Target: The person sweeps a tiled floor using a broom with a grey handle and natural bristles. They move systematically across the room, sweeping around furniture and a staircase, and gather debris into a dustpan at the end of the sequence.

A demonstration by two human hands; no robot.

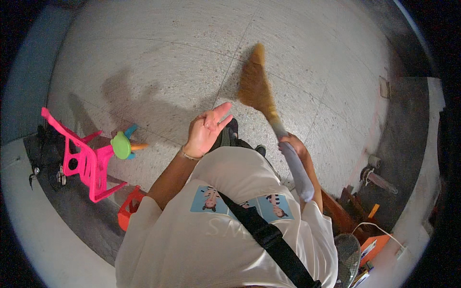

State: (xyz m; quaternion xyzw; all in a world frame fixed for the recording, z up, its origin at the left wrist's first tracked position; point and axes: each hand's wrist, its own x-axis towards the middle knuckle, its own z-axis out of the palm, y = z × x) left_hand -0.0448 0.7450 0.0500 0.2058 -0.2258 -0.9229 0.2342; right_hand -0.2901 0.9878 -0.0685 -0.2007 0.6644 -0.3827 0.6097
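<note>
A broom (254,84) with brown bristles and a pale grey handle slants across the space ahead of me, its head over the speckled floor. My right hand (294,145) is wrapped round the handle just below the bristles, and the handle's end reaches back beside my right forearm. Nothing is in my left hand (205,132), which is raised in front of my body with the palm up. Some of its fingers stretch out apart while others curl in. My dark shoes (233,128) show partly beneath the hands.
At the left stand a pink plastic chair (86,163), a small green-topped stool (121,145) and a red plastic piece (129,209). A fan-like wire guard (346,257), an orange box (375,249) and a white cord (379,226) lie at the lower right. A wall runs along the left.
</note>
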